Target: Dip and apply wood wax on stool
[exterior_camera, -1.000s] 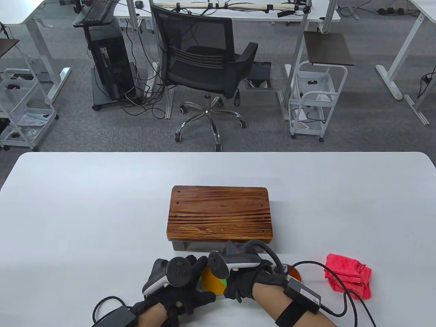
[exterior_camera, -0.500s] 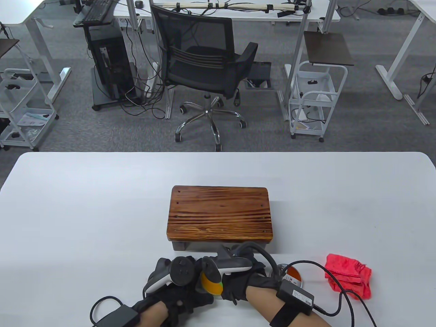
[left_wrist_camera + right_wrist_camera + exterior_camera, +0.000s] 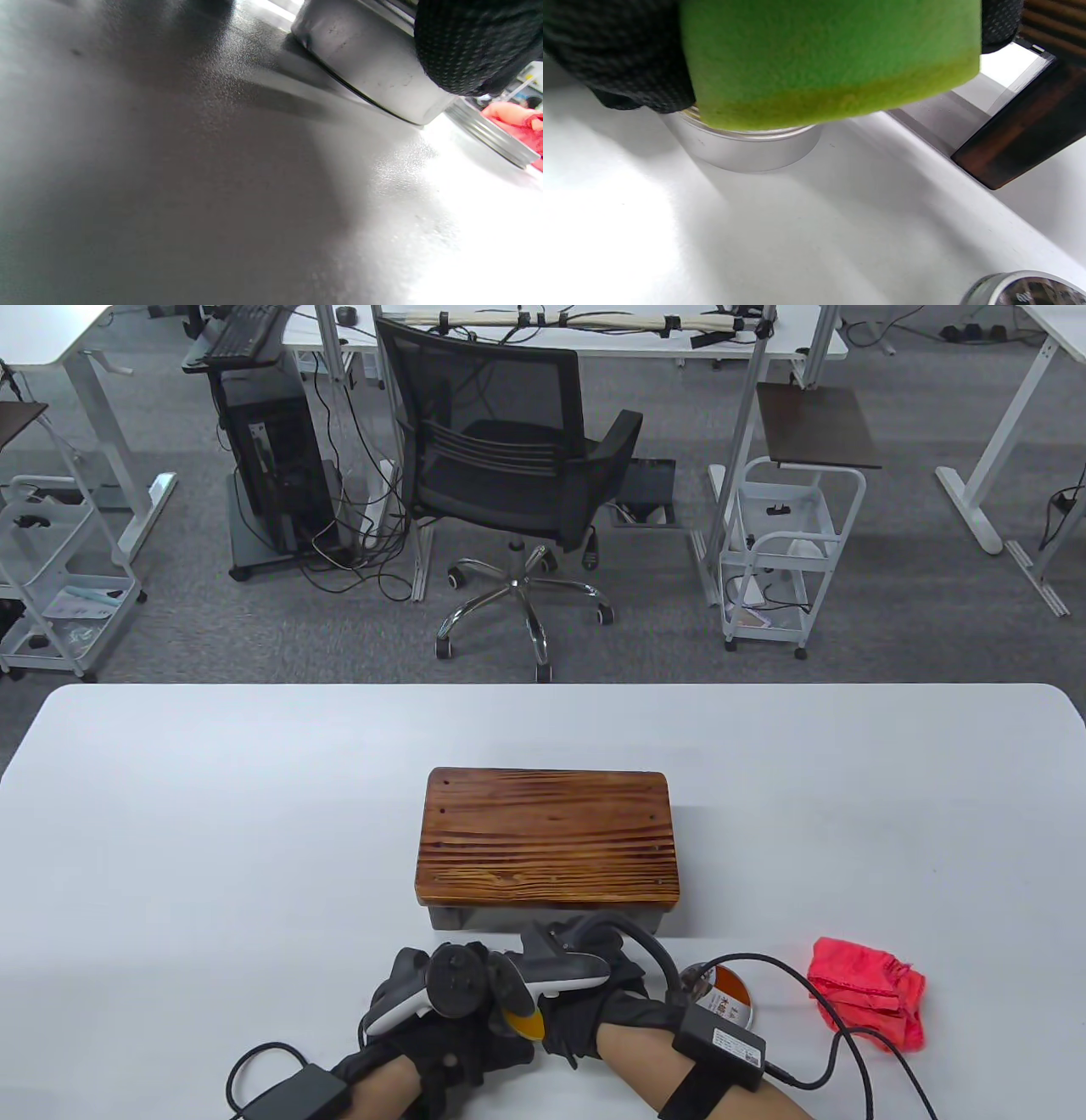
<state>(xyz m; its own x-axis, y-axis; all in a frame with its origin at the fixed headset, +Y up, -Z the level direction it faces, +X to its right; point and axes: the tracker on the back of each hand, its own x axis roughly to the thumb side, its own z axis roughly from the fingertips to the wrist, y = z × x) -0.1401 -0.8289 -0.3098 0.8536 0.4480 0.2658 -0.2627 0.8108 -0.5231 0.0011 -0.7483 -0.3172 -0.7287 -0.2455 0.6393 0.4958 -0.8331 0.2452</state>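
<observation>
Your right hand (image 3: 594,1010) pinches a green foam sponge (image 3: 831,59), its yellowed lower edge sitting at the rim of the round silver wax tin (image 3: 742,148) near the table's front edge. Your left hand (image 3: 441,1027) curls round that tin's wall to steady it. The rectangular dark-stained wooden stool (image 3: 547,840) stands directly beyond both hands, long axis running left to right, your right hand slightly nearer. The tin's lid (image 3: 728,997) lies just right of that hand

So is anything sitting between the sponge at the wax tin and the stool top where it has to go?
Nothing visible. The green sponge, held in the right hand, sits at the open wax tin; only bare table separates it from the stool.
</observation>
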